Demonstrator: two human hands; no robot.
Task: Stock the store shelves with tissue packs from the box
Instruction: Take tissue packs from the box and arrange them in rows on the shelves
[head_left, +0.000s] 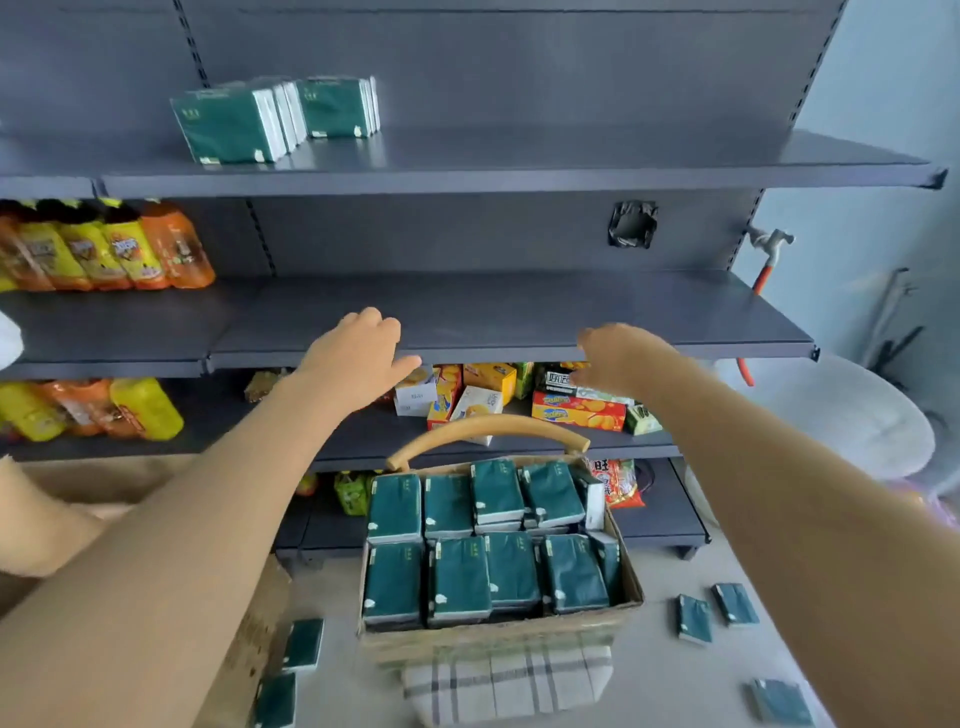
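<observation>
Trouble looks likeliest at the box (493, 642), at six o'clock and crammed with green tissue packs (493, 540) — it seems perched on a narrower plaid cushion (509, 680), so a hard tug on a wedged pack could tip it among the loose packs (693, 618) littering the floor (675, 675) at four and seven o'clock. Left hand (358, 358) and right hand (618, 358) hover empty, fingers relaxed, at the front edge of the bare grey middle shelf (519, 312). Upright packs (270, 117) stand at eleven o'clock on the top shelf (571, 156) — pale floor below, pale blue wall (883, 104) at three o'clock.
</observation>
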